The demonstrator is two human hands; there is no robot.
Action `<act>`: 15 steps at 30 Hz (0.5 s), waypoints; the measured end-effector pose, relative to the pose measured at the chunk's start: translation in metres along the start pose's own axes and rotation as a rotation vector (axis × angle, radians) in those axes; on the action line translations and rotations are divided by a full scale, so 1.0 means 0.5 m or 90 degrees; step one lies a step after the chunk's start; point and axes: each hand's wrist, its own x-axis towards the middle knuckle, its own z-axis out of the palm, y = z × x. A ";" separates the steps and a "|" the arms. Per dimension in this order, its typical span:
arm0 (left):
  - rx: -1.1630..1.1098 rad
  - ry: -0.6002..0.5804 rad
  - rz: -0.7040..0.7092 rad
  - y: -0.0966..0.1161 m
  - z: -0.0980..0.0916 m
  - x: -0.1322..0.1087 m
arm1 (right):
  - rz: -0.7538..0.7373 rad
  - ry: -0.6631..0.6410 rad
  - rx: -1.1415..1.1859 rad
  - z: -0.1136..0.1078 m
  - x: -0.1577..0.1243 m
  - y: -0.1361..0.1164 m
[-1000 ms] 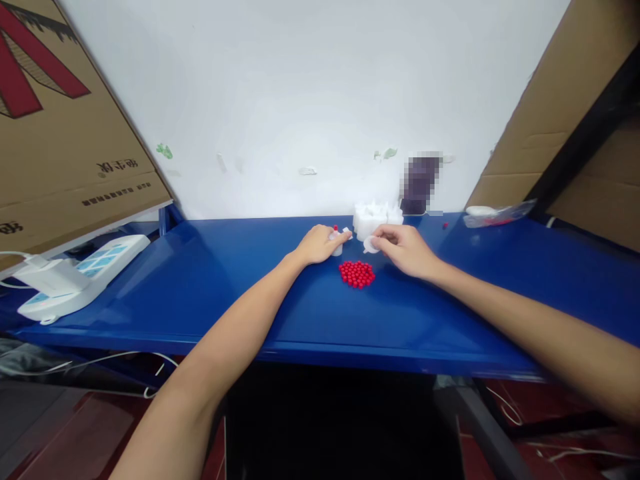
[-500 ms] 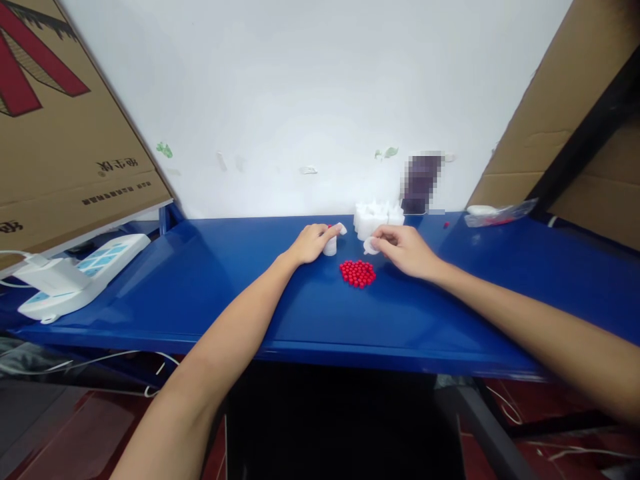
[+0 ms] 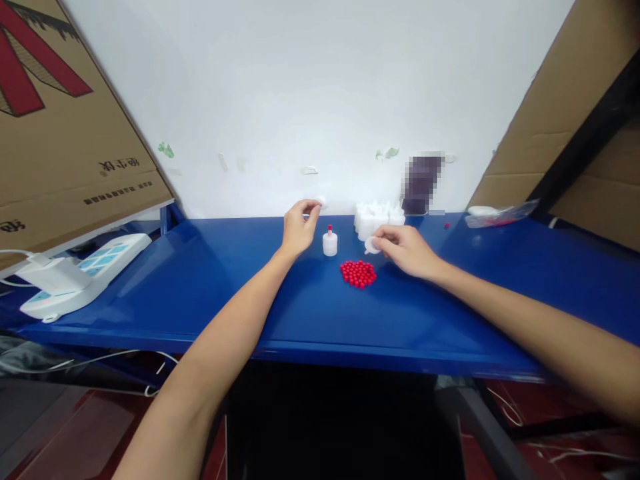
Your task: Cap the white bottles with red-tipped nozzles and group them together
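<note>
A small white bottle [image 3: 330, 245] with a red tip stands upright on the blue table. To its upper left, my left hand [image 3: 300, 227] is raised and pinches a small white cap-like piece [image 3: 323, 201] between thumb and fingers; it is pale against the wall and hard to make out. My right hand [image 3: 404, 249] is closed on a flat white disc with a small spout [image 3: 371, 245], just right of the bottle. Between the hands, nearer the front, lies a pile of small red caps [image 3: 358, 273].
White bottles [image 3: 367, 223] stand grouped by the wall. A clear plastic bag [image 3: 505, 215] and one loose red piece [image 3: 447, 225] lie at the right. A white power strip [image 3: 95, 273] with a plugged-in charger [image 3: 53, 273] sits at the left. Cardboard flanks both sides.
My left hand has lifted off the bottle, up and slightly left, with the white cap-like piece in its fingers. The bottle's red tip now shows fully. My right hand has barely moved.
</note>
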 end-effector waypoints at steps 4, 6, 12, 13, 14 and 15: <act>0.020 0.025 0.021 0.008 0.001 0.000 | 0.001 0.002 0.006 0.001 0.001 0.002; 0.022 0.032 0.032 0.013 0.001 -0.002 | -0.001 0.002 0.005 0.001 0.001 0.002; 0.053 0.054 0.086 0.039 -0.010 -0.009 | 0.001 0.002 0.001 0.001 0.000 0.000; 0.057 0.055 0.090 0.042 -0.011 -0.009 | 0.001 0.000 0.001 0.001 0.000 0.000; 0.060 0.055 0.092 0.045 -0.012 -0.010 | 0.002 -0.001 0.001 0.002 0.000 0.000; 0.063 0.052 0.093 0.047 -0.012 -0.011 | 0.002 -0.002 0.001 0.002 0.000 0.000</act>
